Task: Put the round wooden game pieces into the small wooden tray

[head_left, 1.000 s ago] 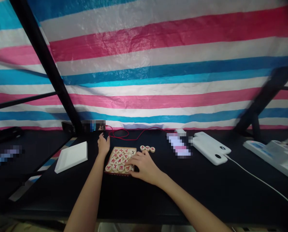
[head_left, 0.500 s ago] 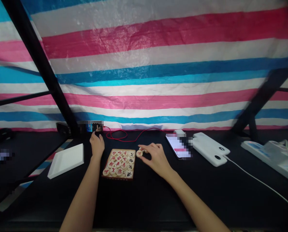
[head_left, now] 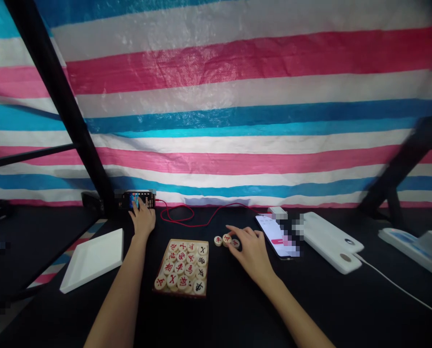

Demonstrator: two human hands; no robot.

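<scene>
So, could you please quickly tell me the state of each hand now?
Left hand: open, spread at the phone, holding nothing visible.
Right hand: partly curled at a red-marked piece; whether it grips cannot be told.

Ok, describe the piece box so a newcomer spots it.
On the black table, look left of the right hand. There sits an open, squarish box. Unlike the shallow white tray farther left, it's packed with round pieces marked in red or black.
</scene>
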